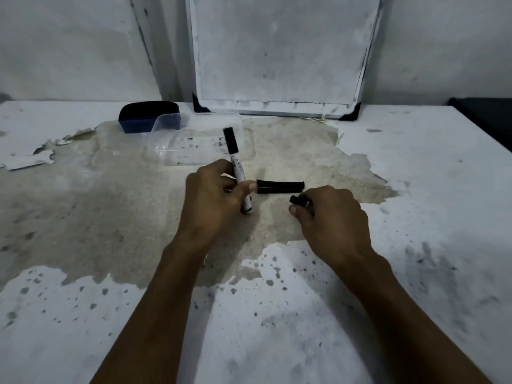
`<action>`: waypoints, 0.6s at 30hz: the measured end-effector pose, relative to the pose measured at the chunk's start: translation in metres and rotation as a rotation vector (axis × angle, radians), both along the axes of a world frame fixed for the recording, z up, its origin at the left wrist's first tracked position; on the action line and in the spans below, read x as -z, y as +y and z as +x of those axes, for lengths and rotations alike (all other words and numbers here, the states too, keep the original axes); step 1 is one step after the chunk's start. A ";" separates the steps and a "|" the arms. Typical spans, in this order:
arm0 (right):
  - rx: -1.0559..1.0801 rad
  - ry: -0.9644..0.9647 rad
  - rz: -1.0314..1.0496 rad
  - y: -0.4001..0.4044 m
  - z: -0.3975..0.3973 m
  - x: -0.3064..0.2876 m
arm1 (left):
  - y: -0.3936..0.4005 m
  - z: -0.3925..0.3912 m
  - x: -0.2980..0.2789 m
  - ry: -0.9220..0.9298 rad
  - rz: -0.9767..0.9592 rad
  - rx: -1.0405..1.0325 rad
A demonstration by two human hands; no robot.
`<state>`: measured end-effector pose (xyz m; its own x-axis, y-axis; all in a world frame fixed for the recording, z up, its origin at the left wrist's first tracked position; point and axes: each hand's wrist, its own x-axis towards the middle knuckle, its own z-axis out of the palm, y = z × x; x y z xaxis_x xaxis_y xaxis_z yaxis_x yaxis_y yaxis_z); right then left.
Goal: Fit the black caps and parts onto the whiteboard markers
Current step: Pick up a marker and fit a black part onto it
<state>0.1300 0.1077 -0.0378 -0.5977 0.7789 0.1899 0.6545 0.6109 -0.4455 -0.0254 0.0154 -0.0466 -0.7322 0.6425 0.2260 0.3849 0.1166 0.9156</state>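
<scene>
My left hand (214,199) grips a white whiteboard marker (238,169) by its barrel. The marker stands nearly upright, with a black cap on its top end. My right hand (329,217) pinches a small black part (298,201) between thumb and fingers, just right of the marker's lower end. Two long black pieces (279,187) lie side by side on the table between and behind my hands.
A clear plastic container (199,139) lies behind the marker, with a dark blue eraser (144,117) at its left. A whiteboard (277,51) leans against the wall at the back. The table (110,203) has peeling white paint.
</scene>
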 end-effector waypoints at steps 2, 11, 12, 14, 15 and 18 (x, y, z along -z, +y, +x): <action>0.012 -0.050 -0.010 -0.001 0.000 0.002 | 0.001 -0.003 0.005 0.045 -0.043 -0.031; -0.035 0.054 0.031 -0.005 0.003 0.003 | -0.002 0.000 -0.007 -0.258 0.196 -0.061; -0.049 0.094 0.051 -0.006 0.003 0.003 | -0.003 0.001 -0.009 -0.290 0.221 -0.057; -0.095 0.186 0.081 -0.008 0.000 0.002 | -0.003 0.002 -0.012 -0.345 0.260 -0.049; -0.121 0.222 0.088 -0.010 -0.002 0.002 | -0.003 0.002 -0.012 -0.368 0.271 -0.049; -0.185 0.259 0.110 -0.016 -0.009 0.005 | -0.003 0.002 -0.013 -0.416 0.286 -0.043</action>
